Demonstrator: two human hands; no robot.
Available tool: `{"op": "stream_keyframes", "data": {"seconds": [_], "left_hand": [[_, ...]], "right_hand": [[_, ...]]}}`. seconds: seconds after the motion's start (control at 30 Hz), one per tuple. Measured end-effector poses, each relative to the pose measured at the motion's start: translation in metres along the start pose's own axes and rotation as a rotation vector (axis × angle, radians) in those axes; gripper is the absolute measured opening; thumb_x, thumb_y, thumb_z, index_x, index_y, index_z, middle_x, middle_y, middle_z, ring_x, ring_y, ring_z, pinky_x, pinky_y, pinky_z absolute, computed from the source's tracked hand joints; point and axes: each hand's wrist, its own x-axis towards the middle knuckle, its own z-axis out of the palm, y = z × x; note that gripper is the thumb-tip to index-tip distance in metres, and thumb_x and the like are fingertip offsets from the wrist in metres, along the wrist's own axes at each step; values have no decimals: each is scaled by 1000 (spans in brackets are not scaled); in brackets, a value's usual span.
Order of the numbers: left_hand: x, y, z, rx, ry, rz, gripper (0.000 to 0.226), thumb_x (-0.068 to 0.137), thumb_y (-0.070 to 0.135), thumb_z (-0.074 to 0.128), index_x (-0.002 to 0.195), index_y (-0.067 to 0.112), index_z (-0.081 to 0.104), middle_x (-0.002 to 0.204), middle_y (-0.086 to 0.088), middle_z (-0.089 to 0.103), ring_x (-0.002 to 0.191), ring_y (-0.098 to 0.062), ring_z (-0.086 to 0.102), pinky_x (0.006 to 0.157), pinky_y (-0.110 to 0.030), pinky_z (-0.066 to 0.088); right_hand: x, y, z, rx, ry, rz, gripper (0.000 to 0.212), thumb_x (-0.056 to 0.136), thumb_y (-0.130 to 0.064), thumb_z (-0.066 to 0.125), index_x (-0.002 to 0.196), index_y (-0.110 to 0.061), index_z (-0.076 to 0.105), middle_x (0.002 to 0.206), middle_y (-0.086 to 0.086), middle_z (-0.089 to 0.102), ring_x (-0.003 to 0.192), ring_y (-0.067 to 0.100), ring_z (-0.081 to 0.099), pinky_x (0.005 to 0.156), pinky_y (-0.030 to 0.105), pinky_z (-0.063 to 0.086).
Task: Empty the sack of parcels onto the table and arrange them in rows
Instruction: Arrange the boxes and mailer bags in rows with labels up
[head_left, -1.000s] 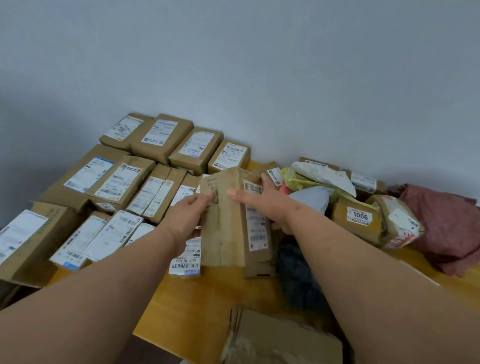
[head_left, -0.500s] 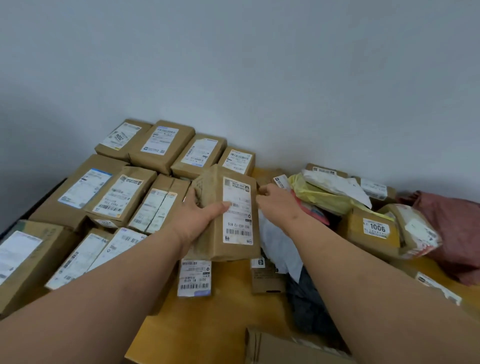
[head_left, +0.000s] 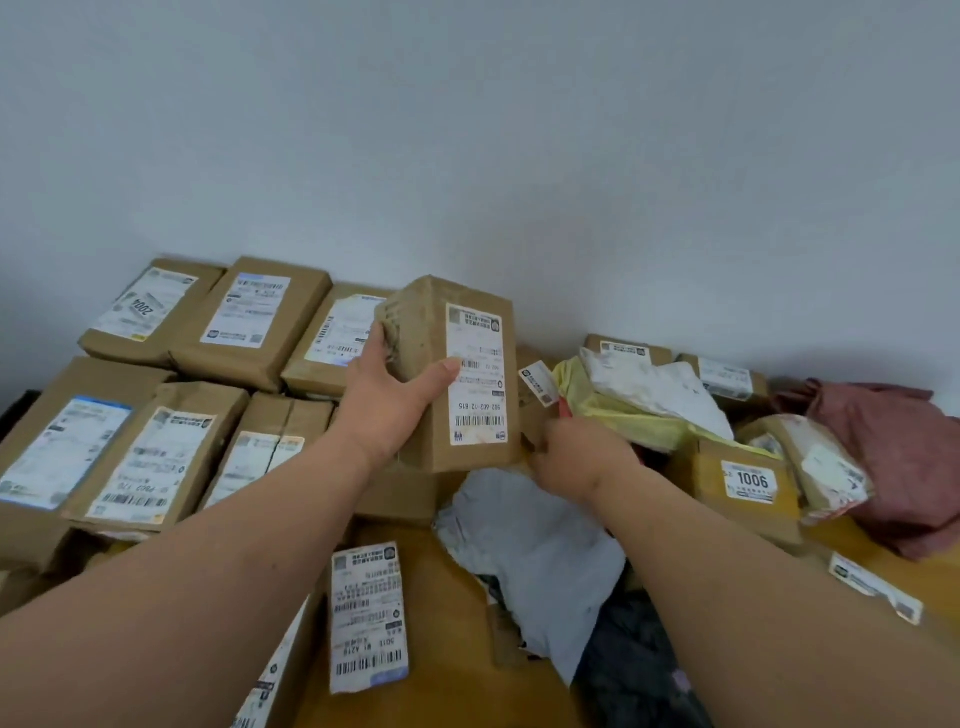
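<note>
My left hand (head_left: 387, 400) grips a brown paper parcel (head_left: 421, 332) with a white label and holds it up, tilted, over the rows. Brown labelled parcels (head_left: 260, 317) lie side by side in rows on the left of the wooden table (head_left: 441, 597). To the right of the held parcel, my right hand (head_left: 582, 457) is blurred, with its fingers curled at a small brown parcel (head_left: 537, 384) on the edge of the unsorted pile. Whether it holds anything is unclear. The maroon cloth sack (head_left: 893, 447) lies crumpled at the far right.
The unsorted pile holds a yellow bag (head_left: 613, 410), a white bag (head_left: 654, 384), a box marked 1006 (head_left: 748, 483) and a grey bag (head_left: 530, 535). A labelled parcel (head_left: 369, 613) lies near the front. A white wall runs along the back of the table.
My left hand has turned the parcel label-up and lifted it toward the back rows. My right hand has let go of it and dropped toward the pile.
</note>
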Motion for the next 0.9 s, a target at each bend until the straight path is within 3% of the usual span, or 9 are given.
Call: {"op": "stream_keyframes", "data": {"seconds": [0.1, 0.17, 0.3, 0.37, 0.47, 0.6, 0.7, 0.8, 0.9], "left_hand": [[15, -2, 11, -14, 35, 8, 126, 36, 88, 73, 145, 53, 22, 146, 7, 45, 125, -24, 54, 101, -50, 48], [23, -2, 18, -34, 71, 8, 126, 37, 87, 74, 146, 50, 23, 144, 7, 47, 125, -23, 55, 101, -49, 48], [30, 6, 32, -109, 106, 12, 118, 52, 74, 78, 151, 42, 22, 136, 7, 56, 116, -19, 61, 97, -46, 52], [33, 7, 40, -132, 131, 24, 106, 65, 60, 78, 152, 37, 23, 133, 8, 56, 114, -18, 61, 97, -43, 52], [34, 8, 48, -111, 159, 19, 100, 66, 58, 78, 150, 37, 27, 132, 9, 57, 114, -17, 61, 95, -41, 52], [34, 8, 58, -110, 171, 14, 81, 80, 42, 76, 147, 33, 32, 107, 20, 57, 103, -11, 63, 77, -28, 51], [35, 12, 63, -110, 157, 5, 85, 79, 46, 77, 149, 31, 30, 110, 17, 58, 103, -11, 63, 80, -28, 51], [34, 19, 66, -78, 135, -12, 117, 51, 76, 79, 149, 39, 28, 136, 6, 54, 115, -18, 61, 94, -42, 53], [34, 25, 70, -20, 128, 12, 119, 45, 82, 75, 148, 39, 31, 137, 3, 54, 114, -20, 62, 93, -46, 55]], "right_hand": [[10, 8, -21, -15, 528, -73, 17, 89, -31, 50, 99, -19, 56, 109, 7, 59, 97, 28, 53, 85, 39, 44], [20, 19, -32, -92, 663, -54, 35, 82, -35, 58, 114, -22, 53, 119, 6, 47, 111, 30, 42, 93, 42, 30], [40, 46, -38, -242, 431, -49, 79, 72, -52, 61, 142, -37, 28, 154, 7, 15, 142, 36, 8, 114, 53, -1], [47, 56, -32, -390, 303, -64, 90, 73, -59, 59, 150, -39, 17, 160, 8, 4, 146, 40, -3, 113, 60, -14], [52, 65, -26, -514, 235, -76, 79, 77, -47, 64, 147, -33, 29, 157, 13, 12, 141, 38, 11, 112, 56, 8], [53, 70, -33, -473, 258, -105, 54, 80, -39, 63, 130, -30, 45, 138, 12, 40, 127, 33, 33, 100, 45, 31], [51, 73, -40, -433, 270, -125, 45, 83, -34, 58, 126, -29, 46, 128, 10, 52, 122, 33, 40, 97, 46, 35], [47, 80, -53, -402, 307, -121, 43, 81, -34, 60, 122, -30, 48, 122, 8, 58, 118, 31, 43, 93, 47, 36], [39, 92, -68, -346, 360, -129, 46, 80, -37, 61, 122, -31, 45, 114, 5, 59, 112, 29, 44, 88, 45, 37]]}}
